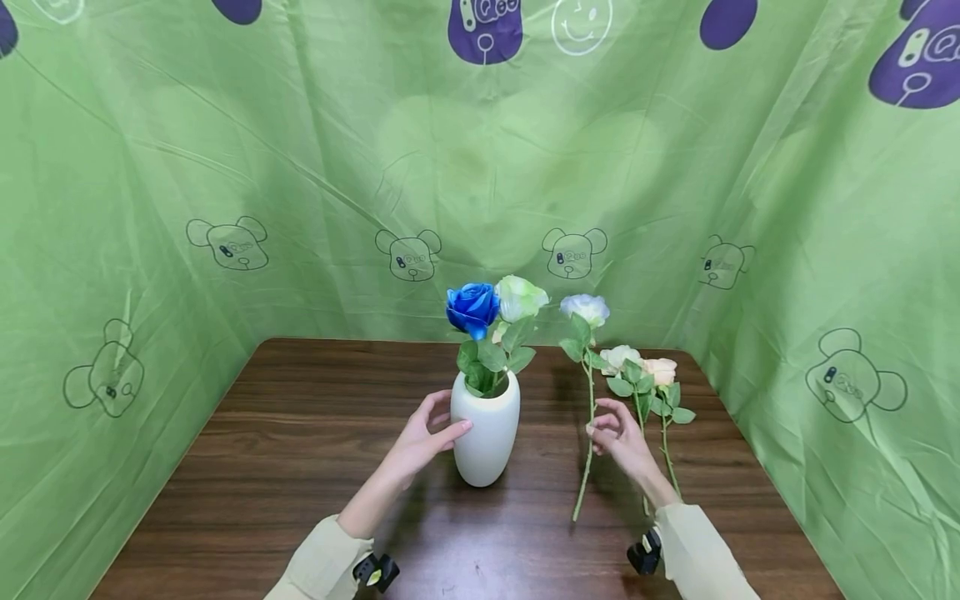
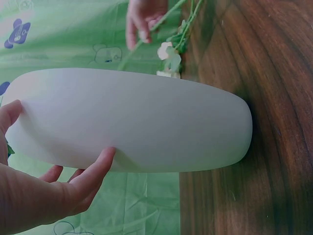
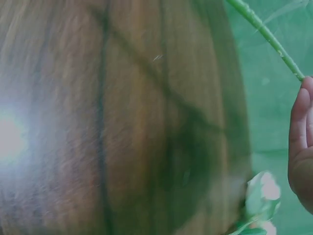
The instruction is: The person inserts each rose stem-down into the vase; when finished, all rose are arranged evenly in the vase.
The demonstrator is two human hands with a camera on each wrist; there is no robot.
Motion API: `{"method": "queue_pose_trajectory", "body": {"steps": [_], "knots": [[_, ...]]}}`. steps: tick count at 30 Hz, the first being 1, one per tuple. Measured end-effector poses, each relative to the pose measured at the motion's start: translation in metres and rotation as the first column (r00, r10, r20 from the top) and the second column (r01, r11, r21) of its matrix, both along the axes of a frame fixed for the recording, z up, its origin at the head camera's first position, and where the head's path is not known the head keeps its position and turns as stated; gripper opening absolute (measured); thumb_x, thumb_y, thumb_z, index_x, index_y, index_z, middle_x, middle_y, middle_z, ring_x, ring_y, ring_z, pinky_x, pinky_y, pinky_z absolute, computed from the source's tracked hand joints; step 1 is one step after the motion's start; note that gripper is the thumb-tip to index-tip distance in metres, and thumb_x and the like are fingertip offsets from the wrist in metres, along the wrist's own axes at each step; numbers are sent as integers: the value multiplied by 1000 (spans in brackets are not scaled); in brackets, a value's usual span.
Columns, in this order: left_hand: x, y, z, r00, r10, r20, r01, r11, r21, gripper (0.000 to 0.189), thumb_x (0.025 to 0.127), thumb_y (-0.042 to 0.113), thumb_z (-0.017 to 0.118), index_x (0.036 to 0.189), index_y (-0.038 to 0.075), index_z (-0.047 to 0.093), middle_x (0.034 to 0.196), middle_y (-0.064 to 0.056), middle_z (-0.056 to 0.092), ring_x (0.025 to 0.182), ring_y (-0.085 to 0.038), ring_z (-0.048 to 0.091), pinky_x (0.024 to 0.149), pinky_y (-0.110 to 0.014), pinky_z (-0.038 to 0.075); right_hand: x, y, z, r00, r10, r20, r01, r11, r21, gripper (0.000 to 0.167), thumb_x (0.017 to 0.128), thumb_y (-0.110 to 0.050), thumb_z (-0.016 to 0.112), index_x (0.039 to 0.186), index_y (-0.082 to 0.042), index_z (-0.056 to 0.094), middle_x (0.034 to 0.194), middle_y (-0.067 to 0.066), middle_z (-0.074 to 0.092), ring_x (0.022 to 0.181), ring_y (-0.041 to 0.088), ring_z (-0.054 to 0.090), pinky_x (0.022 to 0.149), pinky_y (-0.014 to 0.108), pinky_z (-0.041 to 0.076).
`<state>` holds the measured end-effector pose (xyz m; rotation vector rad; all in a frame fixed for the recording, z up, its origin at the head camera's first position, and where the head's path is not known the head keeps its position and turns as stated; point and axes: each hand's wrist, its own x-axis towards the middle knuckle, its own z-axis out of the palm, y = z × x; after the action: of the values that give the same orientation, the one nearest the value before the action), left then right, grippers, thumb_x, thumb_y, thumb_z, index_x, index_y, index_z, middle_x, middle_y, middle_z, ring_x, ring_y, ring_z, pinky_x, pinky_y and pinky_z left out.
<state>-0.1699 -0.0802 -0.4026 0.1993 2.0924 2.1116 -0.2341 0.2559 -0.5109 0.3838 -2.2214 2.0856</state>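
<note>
A white vase (image 1: 486,442) stands upright on the table, holding a blue rose (image 1: 473,310) and a pale green-white rose (image 1: 521,298). My left hand (image 1: 427,435) holds the vase's left side, thumb on the front and fingers reaching round behind; in the left wrist view, fingertips (image 2: 108,155) touch the smooth wall. To the right of the vase, my right hand (image 1: 621,437) pinches the stem of a pale bluish-white rose (image 1: 586,310) between thumb and fingers. That rose is upright, slightly tilted, its stem (image 3: 274,41) running past the fingertips in the right wrist view.
A white rose (image 1: 621,358) and a peach rose (image 1: 660,371) lie on the brown wooden table (image 1: 300,450) at the right, stems toward the front. Green printed cloth (image 1: 322,167) encloses the table at the back and sides.
</note>
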Motion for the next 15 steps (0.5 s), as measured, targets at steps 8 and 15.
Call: {"method": "queue_pose_trajectory", "body": {"steps": [8, 15], "knots": [[0, 0, -1, 1000, -2, 4, 2, 1000, 6, 59, 82, 14, 64, 130, 2, 33, 127, -22, 39, 116, -34, 37, 83, -49, 41, -4, -11, 31, 974, 49, -221, -80, 988, -135, 48, 79, -1, 62, 120, -4, 38, 81, 11, 56, 57, 16, 55, 48, 31, 50], [-1, 0, -1, 1000, -1, 4, 0, 1000, 11, 59, 81, 14, 64, 130, 2, 33, 128, -22, 39, 116, -34, 37, 83, -49, 41, 13, -38, 89, 958, -6, -286, -42, 986, -162, 44, 80, 14, 53, 118, 4, 33, 79, 10, 57, 56, 15, 55, 49, 26, 48]]}}
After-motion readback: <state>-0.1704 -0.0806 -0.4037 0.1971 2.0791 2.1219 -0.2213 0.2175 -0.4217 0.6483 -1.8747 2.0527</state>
